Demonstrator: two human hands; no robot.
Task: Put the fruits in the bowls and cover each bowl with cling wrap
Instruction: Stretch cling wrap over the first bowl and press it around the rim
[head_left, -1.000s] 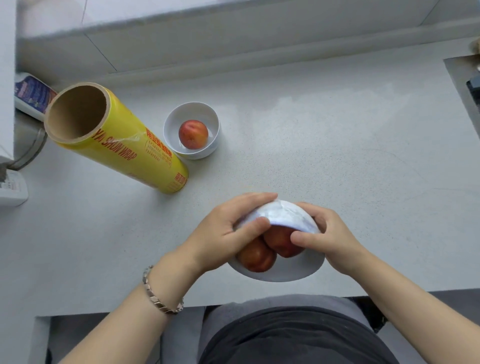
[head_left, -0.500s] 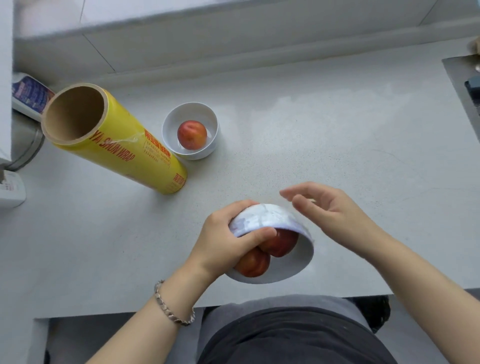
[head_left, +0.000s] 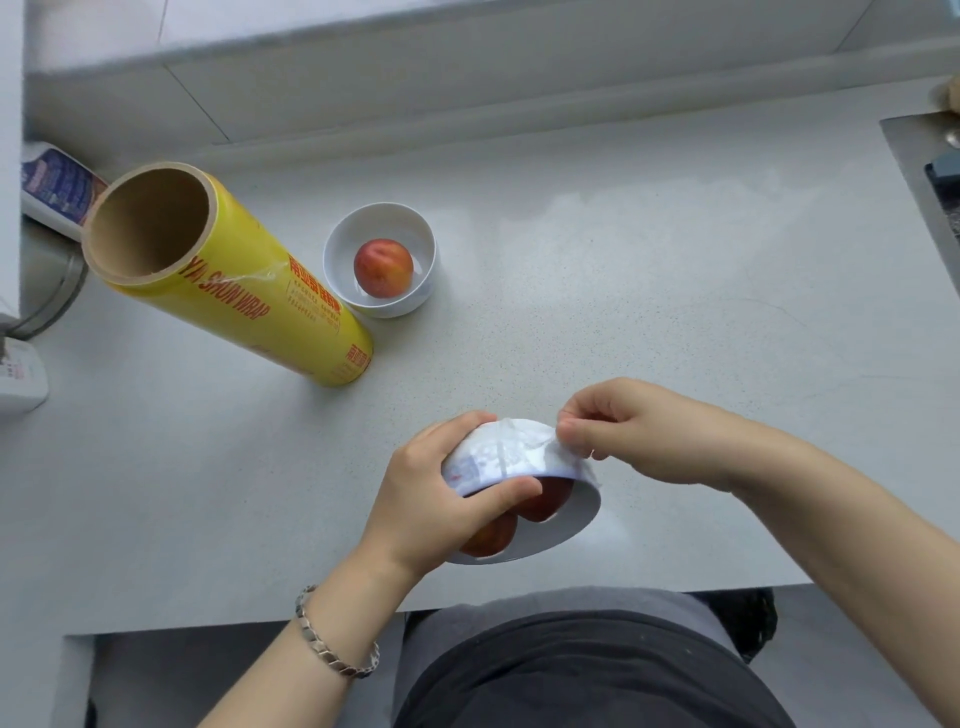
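Observation:
A white bowl (head_left: 571, 525) is tilted toward me near the counter's front edge, with two red fruits (head_left: 545, 501) inside. Cling wrap (head_left: 511, 449) is stretched over its rim and down its outer side. My left hand (head_left: 441, 499) grips the bowl from the left, thumb across the opening. My right hand (head_left: 639, 431) pinches the edge of the wrap at the bowl's upper right. Farther back stands a second white bowl (head_left: 337, 249) with one red fruit (head_left: 383, 267) in it, uncovered. A yellow cling wrap roll (head_left: 234, 291) stands upright to its left.
The grey countertop (head_left: 649, 291) ends at a low back ledge. A blue-and-white packet (head_left: 57, 189) and a metal ring lie at the far left. A dark sink edge (head_left: 930, 176) is at the far right. My torso is close against the counter's front edge.
My right hand let go of the bowl's right side, lifted away, then came back and pinched the wrap at the upper right edge. My left hand kept hold of the tilted bowl.

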